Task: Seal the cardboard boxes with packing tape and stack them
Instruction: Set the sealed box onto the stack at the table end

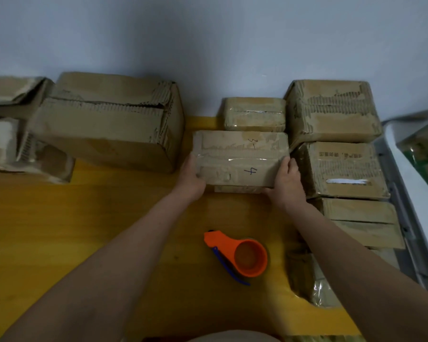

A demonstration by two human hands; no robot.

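Centrally in the head view, a flat taped cardboard box [240, 157] with a handwritten blue "4" on its near face was held between both hands above the yellow wooden table [84, 218]. The left hand [192, 180] gripped its left end, thumb up along the side and the other fingers curled underneath, out of sight. The right hand [288, 181] gripped the right end, thumb laid against the side, fingers likewise hidden under the box; whether they were spread or together could not be told. A sliver of another box [236, 189] showed just beneath the held one, though whether the two touched could not be told.

Just behind it, against the pale wall [208, 45], sat a smaller taped box [255, 114]. To the right stood a column of worn boxes: a torn-topped one [331, 109] at the back, one with printed lettering and a white strip [341, 169] in front of it, and an untaped one with its flap seam showing [361, 220] nearest. On the left a large battered carton [109, 122] rested on the table, its top seam gaping, with a crushed box [10, 127] beside it at the frame's edge.

Near the person, between the forearms, an orange tape dispenser with a blue handle [237, 255] lay on the table, well apart from both hands.
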